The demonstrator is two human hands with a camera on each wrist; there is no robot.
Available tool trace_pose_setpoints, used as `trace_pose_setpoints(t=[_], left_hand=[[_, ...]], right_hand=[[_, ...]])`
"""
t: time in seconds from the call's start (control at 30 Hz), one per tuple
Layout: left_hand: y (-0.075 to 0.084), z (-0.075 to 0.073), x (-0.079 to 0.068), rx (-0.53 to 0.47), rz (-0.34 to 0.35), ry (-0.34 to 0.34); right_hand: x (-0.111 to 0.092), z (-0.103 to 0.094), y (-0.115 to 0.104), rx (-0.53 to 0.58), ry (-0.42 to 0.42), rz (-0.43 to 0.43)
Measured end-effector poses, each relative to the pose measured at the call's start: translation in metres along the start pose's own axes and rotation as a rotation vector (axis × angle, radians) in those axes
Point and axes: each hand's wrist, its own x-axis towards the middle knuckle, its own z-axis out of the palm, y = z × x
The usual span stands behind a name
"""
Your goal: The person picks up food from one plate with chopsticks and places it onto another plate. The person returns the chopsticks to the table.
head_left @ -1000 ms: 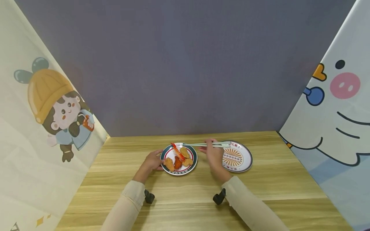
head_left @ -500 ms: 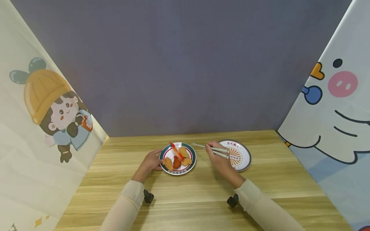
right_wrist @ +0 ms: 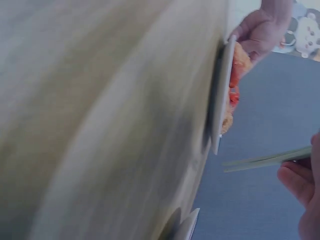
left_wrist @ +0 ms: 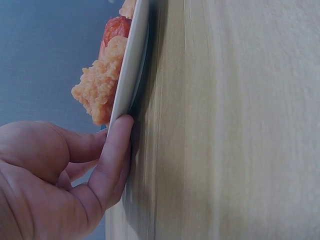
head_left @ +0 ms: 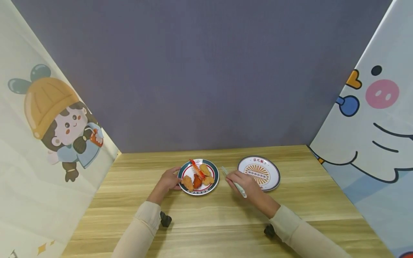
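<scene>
My left hand point(head_left: 169, 179) pinches the left rim of a round plate point(head_left: 216, 174) with a dark green border; in the left wrist view its fingers are under the rim and the thumb is by the top side. Several fried pieces lie on this plate, among them a golden fried piece point(head_left: 186, 183), a red-orange piece point(head_left: 197, 181) and a red-tailed shrimp point(head_left: 195, 167). In the gap right of the plate, my right hand point(head_left: 246, 184) holds a pair of pale green chopsticks point(right_wrist: 270, 160), tips apart from the food in the right wrist view. Part of their length is hidden by the fingers.
An oval white plate point(head_left: 272, 174) with an orange sunburst print lies just behind and right of my right hand. The wooden table point(head_left: 206, 229) ends at a grey back panel point(head_left: 206, 79), with printed cloth panels on both sides.
My right hand has moved right and toward me, turning the chopsticks from lying nearly sideways over the food plate to slanting down toward me. The left hand stays on the rim.
</scene>
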Motion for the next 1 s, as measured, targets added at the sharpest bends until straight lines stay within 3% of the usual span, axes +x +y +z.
trace_pose_setpoints(t=[0.17, 0.37, 0.63, 1.0], left_hand=[[-0.001, 0.0, 0.001, 0.011, 0.005, 0.001], [0.0, 0.0, 0.001, 0.02, -0.003, 0.002], [0.0, -0.002, 0.002, 0.025, 0.002, -0.003], [0.0, -0.002, 0.001, 0.027, -0.011, -0.004]], right_hand=[[-0.009, 0.003, 0.001, -0.091, -0.02, -0.087], [-0.019, 0.003, 0.003, -0.09, -0.071, -0.159], [-0.026, -0.001, 0.001, -0.092, -0.185, -0.195], [-0.035, -0.003, -0.012, -0.19, -0.338, -0.274]])
